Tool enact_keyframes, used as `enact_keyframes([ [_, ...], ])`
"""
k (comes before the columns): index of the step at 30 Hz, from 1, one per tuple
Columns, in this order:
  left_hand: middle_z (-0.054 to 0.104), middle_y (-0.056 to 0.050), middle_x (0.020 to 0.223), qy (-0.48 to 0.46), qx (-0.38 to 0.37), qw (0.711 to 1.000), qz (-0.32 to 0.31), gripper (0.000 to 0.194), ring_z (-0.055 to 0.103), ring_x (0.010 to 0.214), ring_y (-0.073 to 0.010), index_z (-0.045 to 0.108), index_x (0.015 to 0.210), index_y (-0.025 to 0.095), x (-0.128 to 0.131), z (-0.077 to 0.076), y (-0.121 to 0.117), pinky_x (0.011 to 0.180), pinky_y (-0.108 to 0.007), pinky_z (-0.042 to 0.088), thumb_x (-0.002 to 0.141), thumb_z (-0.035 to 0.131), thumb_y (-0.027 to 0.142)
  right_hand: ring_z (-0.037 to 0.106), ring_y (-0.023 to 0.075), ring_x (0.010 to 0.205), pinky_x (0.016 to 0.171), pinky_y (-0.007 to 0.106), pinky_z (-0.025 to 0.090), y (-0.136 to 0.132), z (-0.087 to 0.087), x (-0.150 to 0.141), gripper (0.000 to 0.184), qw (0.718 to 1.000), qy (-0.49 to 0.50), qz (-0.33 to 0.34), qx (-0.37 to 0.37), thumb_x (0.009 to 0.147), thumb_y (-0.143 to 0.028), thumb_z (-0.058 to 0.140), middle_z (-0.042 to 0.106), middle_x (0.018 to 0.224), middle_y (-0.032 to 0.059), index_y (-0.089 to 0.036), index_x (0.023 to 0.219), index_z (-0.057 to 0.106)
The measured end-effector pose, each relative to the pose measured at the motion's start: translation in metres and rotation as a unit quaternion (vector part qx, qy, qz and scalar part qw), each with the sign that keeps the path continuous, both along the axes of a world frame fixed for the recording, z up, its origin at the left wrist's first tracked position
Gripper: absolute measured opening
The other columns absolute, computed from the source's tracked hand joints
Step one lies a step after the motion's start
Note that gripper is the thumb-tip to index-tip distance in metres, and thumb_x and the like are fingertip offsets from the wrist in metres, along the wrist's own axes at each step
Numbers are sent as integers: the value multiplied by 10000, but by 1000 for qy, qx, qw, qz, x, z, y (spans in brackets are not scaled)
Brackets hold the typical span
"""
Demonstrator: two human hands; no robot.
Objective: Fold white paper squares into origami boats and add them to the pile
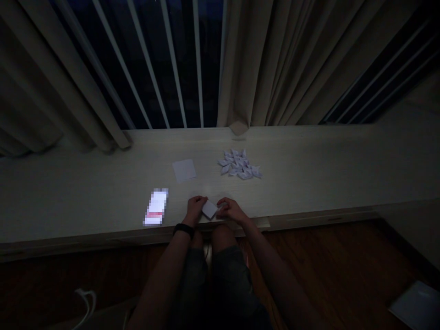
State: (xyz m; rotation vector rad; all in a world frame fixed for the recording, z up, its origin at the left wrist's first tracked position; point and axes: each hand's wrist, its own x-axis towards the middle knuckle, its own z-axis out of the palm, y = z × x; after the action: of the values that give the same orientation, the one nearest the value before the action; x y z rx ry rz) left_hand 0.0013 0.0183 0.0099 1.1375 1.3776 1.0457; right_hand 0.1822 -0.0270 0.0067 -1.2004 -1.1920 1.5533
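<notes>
A small white piece of folded paper (210, 209) is held between my two hands, just above the front edge of the pale ledge. My left hand (195, 207), with a dark band on its wrist, pinches the paper's left corner. On the opposite side, the fingers of my right hand (231, 210) are closed at the right corner. Beyond the hands lies a pile of several folded white paper pieces (239, 165). To its left rests a flat square sheet of white paper (184, 170). The room is dim, so the fold lines are hard to make out.
A phone with a lit, blurred screen (156, 207) lies on the ledge (309, 174) left of my hands. Curtains (264, 64) and a barred window (165, 64) stand behind. Below, a white cord (90, 302) is at lower left and a pale flat object (417, 305) at lower right.
</notes>
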Motion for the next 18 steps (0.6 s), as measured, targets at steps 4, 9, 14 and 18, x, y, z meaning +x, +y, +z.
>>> enact_keyframes([
  [4,631,-47,624,-13,36,999,5,336,535,590,-143,674,676,117,1,-3,0,550,-247,401,647,680,451,545,128,494,463,213,391,2,-2,-4,362,997,-20,-66,19,672,-340,650,598,569,-39,-197,998,583],
  [9,637,-37,656,31,79,996,-34,365,534,638,-143,680,716,121,-2,-7,-3,583,-238,409,704,636,483,552,135,567,537,235,414,14,-9,-14,268,984,-144,-66,75,699,-404,627,658,647,24,-157,778,699],
  [14,653,-44,700,57,61,987,-134,334,558,668,-154,685,742,112,-15,-5,-8,612,-248,419,713,629,440,583,164,647,606,258,439,16,-11,-12,265,981,-151,-81,86,674,-397,637,686,682,50,-146,702,717],
  [18,680,-59,730,84,47,970,-222,309,585,692,-168,712,759,111,-19,-1,-9,634,-258,428,698,644,406,547,145,578,555,250,409,14,-10,-9,223,987,-137,-53,66,634,-361,666,662,621,31,-148,673,719],
])
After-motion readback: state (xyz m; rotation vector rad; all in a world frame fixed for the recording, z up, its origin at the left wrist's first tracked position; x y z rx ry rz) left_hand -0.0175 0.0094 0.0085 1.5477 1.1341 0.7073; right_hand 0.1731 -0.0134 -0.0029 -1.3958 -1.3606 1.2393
